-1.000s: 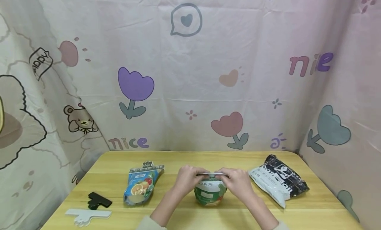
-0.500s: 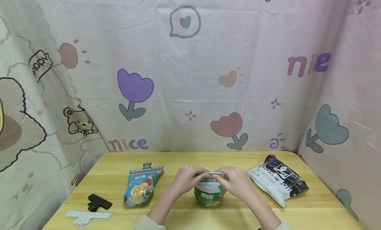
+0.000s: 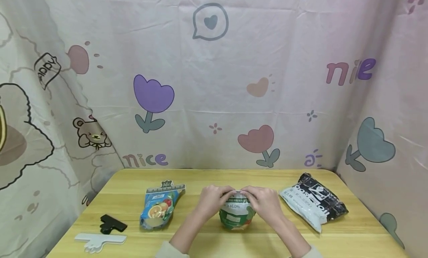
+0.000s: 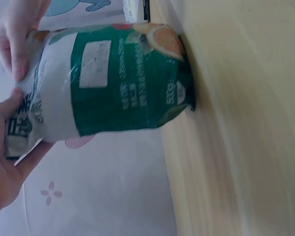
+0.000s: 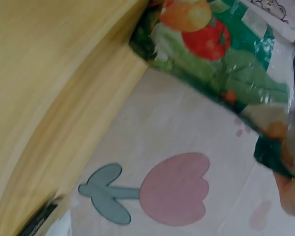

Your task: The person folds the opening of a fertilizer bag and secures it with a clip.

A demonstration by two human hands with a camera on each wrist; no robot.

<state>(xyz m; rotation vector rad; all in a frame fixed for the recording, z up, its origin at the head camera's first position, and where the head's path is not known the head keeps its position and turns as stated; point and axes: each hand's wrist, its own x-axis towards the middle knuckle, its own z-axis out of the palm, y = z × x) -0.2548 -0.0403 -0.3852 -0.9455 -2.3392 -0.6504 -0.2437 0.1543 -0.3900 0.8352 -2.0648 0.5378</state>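
A green and white plastic bag (image 3: 235, 218) printed with fruit and vegetables stands upright on the table in the head view. My left hand (image 3: 213, 201) pinches the left part of its top edge between thumb and fingers. At the other end of that edge, my right hand (image 3: 265, 203) pinches it the same way. The left wrist view shows the bag (image 4: 123, 81) from its labelled side, its base on the tabletop and both hands at its mouth. In the right wrist view only part of my right hand (image 5: 292, 196) shows beside the bag.
Left on the wooden table (image 3: 197, 247) lies a blue fruit bag (image 3: 156, 209) with a clear sealing clip (image 3: 165, 189) across its top. A black clip (image 3: 112, 224) and a white clip (image 3: 100, 241) lie nearer the left edge. A black and white bag (image 3: 314, 203) lies right.
The bag's top edge, earlier a flat pale strip between my hands, now shows less and is mostly covered by my fingers. Both hands stay at the bag's top; the other items have not moved.
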